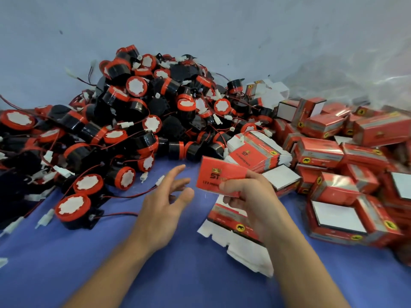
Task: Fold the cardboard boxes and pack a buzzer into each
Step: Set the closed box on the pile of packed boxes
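My right hand (pixel 246 196) pinches a flat red cardboard box (pixel 216 174), lifted above the blue table. My left hand (pixel 164 201) hovers just to the left of it, fingers spread and relaxed, holding nothing. A big heap of black and red buzzers (pixel 138 112) with white connectors and thin wires fills the left and middle. The nearest buzzer (pixel 73 207) lies at the front left. A stack of flat box blanks (pixel 255 152) sits behind the held box, and more blanks (pixel 235 232) lie under my right wrist.
Several folded red boxes (pixel 333 152) are piled on the right, some showing white open ends. Bare blue table cloth (pixel 155 274) lies in front. A pale wall (pixel 200 30) rises behind the heap, with clear plastic film at the far right.
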